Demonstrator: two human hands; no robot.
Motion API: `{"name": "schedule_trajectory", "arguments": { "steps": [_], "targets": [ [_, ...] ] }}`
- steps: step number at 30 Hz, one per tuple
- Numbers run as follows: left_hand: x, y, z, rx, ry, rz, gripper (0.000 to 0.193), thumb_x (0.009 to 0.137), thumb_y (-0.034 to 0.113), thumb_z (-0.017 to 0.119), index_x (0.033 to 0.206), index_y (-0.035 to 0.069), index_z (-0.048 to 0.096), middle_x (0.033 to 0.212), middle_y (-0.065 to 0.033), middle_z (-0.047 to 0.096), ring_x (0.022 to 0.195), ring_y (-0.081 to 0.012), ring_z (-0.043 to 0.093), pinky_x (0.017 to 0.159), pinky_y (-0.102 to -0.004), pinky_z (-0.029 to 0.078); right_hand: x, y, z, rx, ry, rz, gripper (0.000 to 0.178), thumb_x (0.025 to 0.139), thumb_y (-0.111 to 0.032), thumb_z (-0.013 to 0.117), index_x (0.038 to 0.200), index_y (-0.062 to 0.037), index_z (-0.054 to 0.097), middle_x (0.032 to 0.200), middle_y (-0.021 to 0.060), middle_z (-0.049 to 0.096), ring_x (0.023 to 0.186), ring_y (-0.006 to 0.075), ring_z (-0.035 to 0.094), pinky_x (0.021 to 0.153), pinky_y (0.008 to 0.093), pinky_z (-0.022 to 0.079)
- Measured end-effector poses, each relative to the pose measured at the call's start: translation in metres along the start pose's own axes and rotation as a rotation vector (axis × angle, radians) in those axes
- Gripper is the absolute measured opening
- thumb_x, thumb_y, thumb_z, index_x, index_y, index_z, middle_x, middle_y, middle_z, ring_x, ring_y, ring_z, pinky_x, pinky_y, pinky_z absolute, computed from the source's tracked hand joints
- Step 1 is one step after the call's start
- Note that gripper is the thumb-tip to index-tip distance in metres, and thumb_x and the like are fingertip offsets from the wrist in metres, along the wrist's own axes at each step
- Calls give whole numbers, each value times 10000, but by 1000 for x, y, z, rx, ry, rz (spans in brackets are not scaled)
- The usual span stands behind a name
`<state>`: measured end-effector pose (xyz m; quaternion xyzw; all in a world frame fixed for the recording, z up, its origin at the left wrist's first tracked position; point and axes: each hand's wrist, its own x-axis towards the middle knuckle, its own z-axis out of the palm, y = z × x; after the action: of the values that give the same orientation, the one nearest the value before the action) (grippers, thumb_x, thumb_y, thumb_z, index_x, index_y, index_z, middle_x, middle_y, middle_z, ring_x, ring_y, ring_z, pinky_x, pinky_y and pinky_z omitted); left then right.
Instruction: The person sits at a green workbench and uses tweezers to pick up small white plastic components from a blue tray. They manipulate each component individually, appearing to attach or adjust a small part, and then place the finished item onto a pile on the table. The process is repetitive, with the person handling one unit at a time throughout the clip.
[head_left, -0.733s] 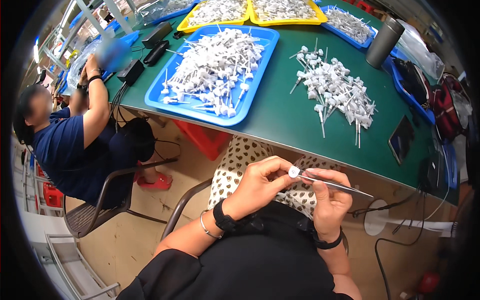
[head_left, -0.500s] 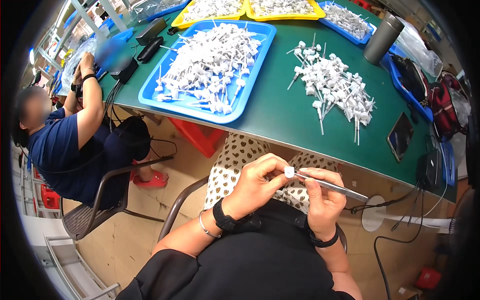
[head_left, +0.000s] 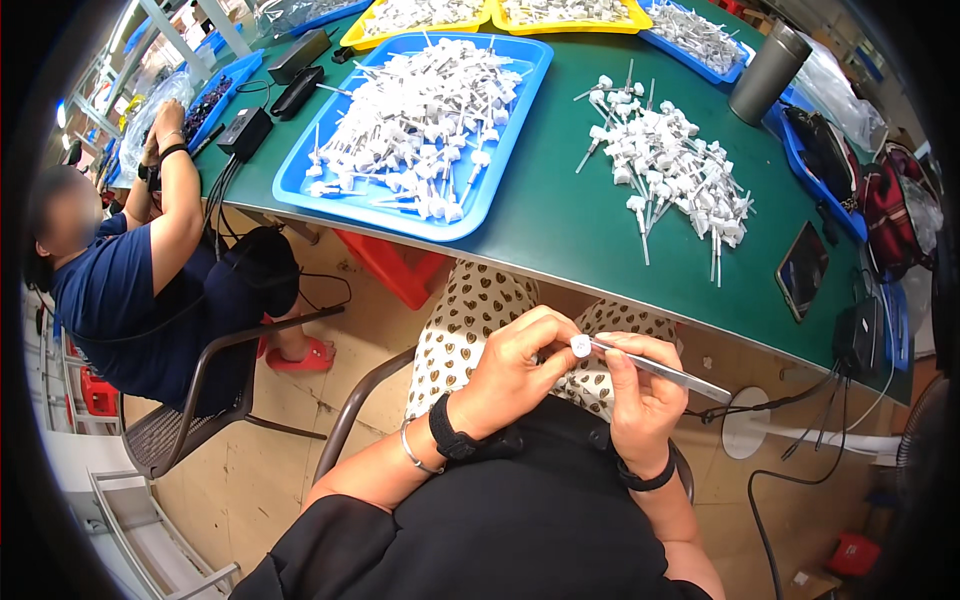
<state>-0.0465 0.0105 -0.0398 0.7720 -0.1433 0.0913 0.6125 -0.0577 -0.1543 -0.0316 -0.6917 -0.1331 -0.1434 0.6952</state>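
Over my lap, my left hand [head_left: 528,358] pinches a small white plastic part [head_left: 581,346] between thumb and fingertips. My right hand [head_left: 643,385] grips a pair of metal tweezers [head_left: 690,380], their tips touching or right beside the white part; exactly where the tips meet it is too small to tell. On the green table [head_left: 540,225] ahead lies a loose pile of similar white parts with thin stems [head_left: 672,170]. Left of that pile, a large blue tray [head_left: 470,228] is heaped with more of them.
Yellow trays [head_left: 570,33] and another blue tray [head_left: 738,72] stand along the far side. A grey metal bottle [head_left: 770,75], a phone [head_left: 802,270] and a black box with cables [head_left: 858,332] are at the right. A co-worker [head_left: 130,260] sits at the left.
Both hands stay almost in place; the tweezers and the white part have shifted only slightly. The view has moved a little.
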Motion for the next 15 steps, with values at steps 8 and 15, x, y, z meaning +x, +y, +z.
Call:
{"name": "schedule_trajectory", "arguments": {
  "steps": [8,15],
  "targets": [
    [-1,-2,1,12,-2,9,80,881,8,756,915,-9,685,935,-94,698,825,-182,681,702,-296,549,2,-1,-1,-93,-4,2,103,951,-4,693,1046,18,661,998,98,730,805,112,663,697,240,529],
    [-1,-1,0,5,-3,-5,82,878,9,758,909,-9,684,925,-89,697,809,-176,677,688,-294,548,3,-2,0,-60,-5,5,97,966,-11,679,1052,25,650,985,103,732,797,106,667,679,227,524]
  ]
}}
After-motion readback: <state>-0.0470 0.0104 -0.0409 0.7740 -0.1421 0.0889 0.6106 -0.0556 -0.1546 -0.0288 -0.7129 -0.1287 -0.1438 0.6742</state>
